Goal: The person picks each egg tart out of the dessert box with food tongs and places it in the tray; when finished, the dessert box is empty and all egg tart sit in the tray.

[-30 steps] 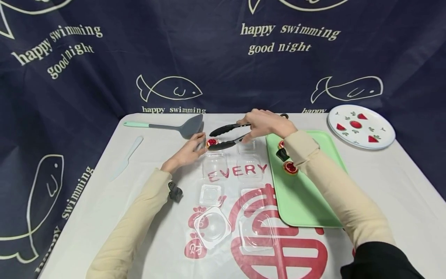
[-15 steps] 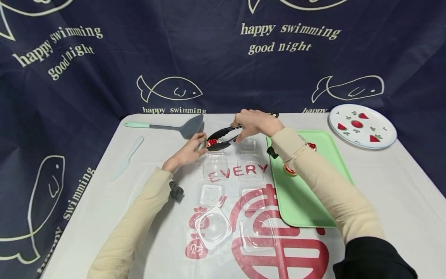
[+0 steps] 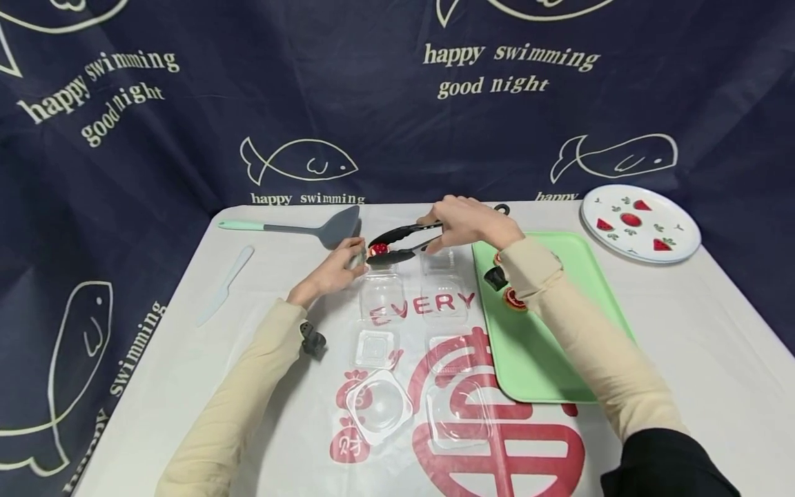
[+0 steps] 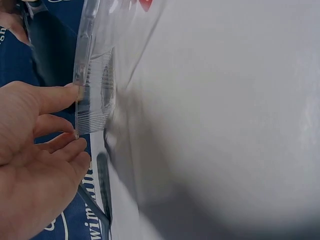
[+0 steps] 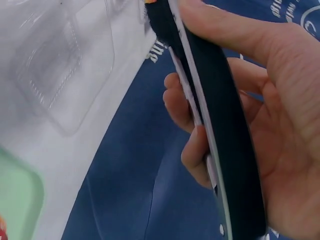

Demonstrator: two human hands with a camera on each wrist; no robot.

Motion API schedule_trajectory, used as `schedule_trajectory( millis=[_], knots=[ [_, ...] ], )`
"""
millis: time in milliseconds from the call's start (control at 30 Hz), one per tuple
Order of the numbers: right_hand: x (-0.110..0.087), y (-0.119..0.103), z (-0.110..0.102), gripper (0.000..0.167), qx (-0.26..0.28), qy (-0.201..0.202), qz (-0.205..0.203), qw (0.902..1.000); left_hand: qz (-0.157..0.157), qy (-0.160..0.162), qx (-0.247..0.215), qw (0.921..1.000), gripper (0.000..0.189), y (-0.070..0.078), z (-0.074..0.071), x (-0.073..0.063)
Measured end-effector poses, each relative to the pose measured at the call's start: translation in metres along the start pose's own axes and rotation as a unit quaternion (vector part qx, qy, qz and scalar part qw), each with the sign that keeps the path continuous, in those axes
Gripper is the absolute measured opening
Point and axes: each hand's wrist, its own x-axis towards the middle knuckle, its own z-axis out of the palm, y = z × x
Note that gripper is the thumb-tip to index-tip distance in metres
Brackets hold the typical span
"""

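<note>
My left hand (image 3: 333, 270) holds the edge of a clear plastic box (image 4: 97, 95) at the back of the table, its fingertips on the rim in the left wrist view. My right hand (image 3: 467, 222) grips black-tipped tongs (image 5: 220, 125) by the handles. A small tart with a red topping (image 3: 379, 249) sits between the tong tips, at the box by my left fingers. Whether it rests on the box's floor cannot be seen. Another red-topped tart (image 3: 514, 299) lies on a green tray (image 3: 546, 366) below my right wrist, with one more partly hidden behind the sleeve.
Several clear boxes stand in two columns, among them an open one (image 3: 379, 407) at the front. A grey turner (image 3: 338, 226) and a pale blue spatula (image 3: 226, 283) lie left. A plate with watermelon pictures (image 3: 677, 214) is at the back right. A dark curtain (image 3: 397, 103) hangs behind.
My right hand moved left with the tongs, then back right. The tong tips stand closer together around the tart than a second ago. My left hand has stayed at the box.
</note>
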Motion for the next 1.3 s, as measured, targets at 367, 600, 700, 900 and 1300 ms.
schedule_trajectory(
  millis=[367, 600, 700, 900, 1300],
  knots=[
    [-0.056, 0.02, -0.01, 0.061, 0.028, 0.031, 0.008, 0.9991, -0.033, -0.007, 0.03, 0.999, 0.056, 0.012, 0.0, 0.001],
    [-0.099, 0.043, -0.007, 0.058, 0.024, 0.073, -0.025, 0.9967, -0.042, -0.009, 0.024, 0.9988, 0.057, 0.014, -0.001, 0.0],
    [-0.12, 0.052, -0.006, 0.057, 0.025, 0.086, -0.018, 0.9958, -0.039, -0.008, 0.025, 0.9989, 0.057, 0.014, -0.001, 0.001],
    [-0.158, 0.068, 0.0, 0.055, 0.019, 0.103, 0.022, 0.9943, -0.038, -0.008, 0.021, 0.999, 0.056, 0.015, -0.002, 0.0],
    [-0.23, 0.097, 0.023, 0.059, 0.053, 0.134, 0.09, 0.9854, -0.041, -0.016, 0.017, 0.9989, 0.058, 0.014, 0.0, 0.002]
  ],
)
